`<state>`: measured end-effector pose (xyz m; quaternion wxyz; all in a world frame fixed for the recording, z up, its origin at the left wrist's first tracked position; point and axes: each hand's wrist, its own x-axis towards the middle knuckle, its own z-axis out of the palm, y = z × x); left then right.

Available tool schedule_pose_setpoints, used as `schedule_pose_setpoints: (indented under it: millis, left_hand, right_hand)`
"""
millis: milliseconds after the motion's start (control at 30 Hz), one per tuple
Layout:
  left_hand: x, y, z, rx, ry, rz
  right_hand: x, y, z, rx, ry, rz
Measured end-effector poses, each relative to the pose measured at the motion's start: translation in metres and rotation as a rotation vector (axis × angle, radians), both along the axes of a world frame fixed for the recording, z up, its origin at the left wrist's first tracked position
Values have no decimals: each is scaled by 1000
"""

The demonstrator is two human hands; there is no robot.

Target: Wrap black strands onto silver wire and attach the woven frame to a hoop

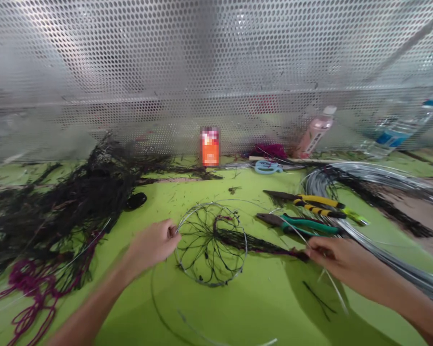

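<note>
My left hand (158, 241) pinches the left rim of a wire ring (246, 250). Black netting (234, 236) is tied around this ring, with cords meeting near the middle. Its bunched tail stretches right, ending by the fingertips of my right hand (332, 255). That hand is closed on a thin pale wire (296, 229), which runs out above and below the fingers. Whether it also grips the tail's tip, I cannot tell. Just beyond the right hand lie green-handled pliers (310, 227) and yellow-and-black pliers (315, 199).
Tangled black netting (86, 192) heaps up on the left, with purple cord (32, 288) in front. A coil of metal wire (368, 242) spreads across the right. Blue-handled scissors (268, 167), a pink bottle (315, 132) and a clear bottle (395, 137) are near the perforated metal panel (187, 57).
</note>
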<state>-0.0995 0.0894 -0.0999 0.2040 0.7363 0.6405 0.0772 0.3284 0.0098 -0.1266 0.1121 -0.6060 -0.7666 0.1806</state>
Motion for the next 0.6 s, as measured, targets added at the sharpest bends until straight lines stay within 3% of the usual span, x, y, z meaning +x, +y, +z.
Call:
schedule_pose_setpoints:
  millis: [100, 167, 200, 267, 333, 400, 467, 533, 600]
  left_hand:
    - [21, -8, 37, 279, 69, -22]
    - [52, -13, 63, 421, 52, -158]
    - [70, -14, 73, 486, 36, -299]
    - [105, -12, 88, 657, 79, -771]
    - [132, -4, 94, 723, 114, -973]
    - [144, 7, 94, 716, 136, -1040]
    - [140, 18, 93, 707, 140, -1051]
    - [127, 26, 94, 713, 134, -1040]
    - [110, 29, 98, 722, 120, -1002]
  right_hand:
    - [-9, 7, 25, -51, 165, 40]
    - [-18, 17, 47, -106, 285, 69]
    - [-24, 22, 58, -134, 341, 95]
    - [-39, 34, 78, -196, 442, 183]
    - [-53, 45, 93, -229, 509, 275]
    - [-61, 54, 104, -237, 530, 350]
    - [-58, 60, 110, -221, 503, 396]
    - [-44, 62, 107, -172, 421, 404]
    - [-22, 59, 92, -93, 275, 367]
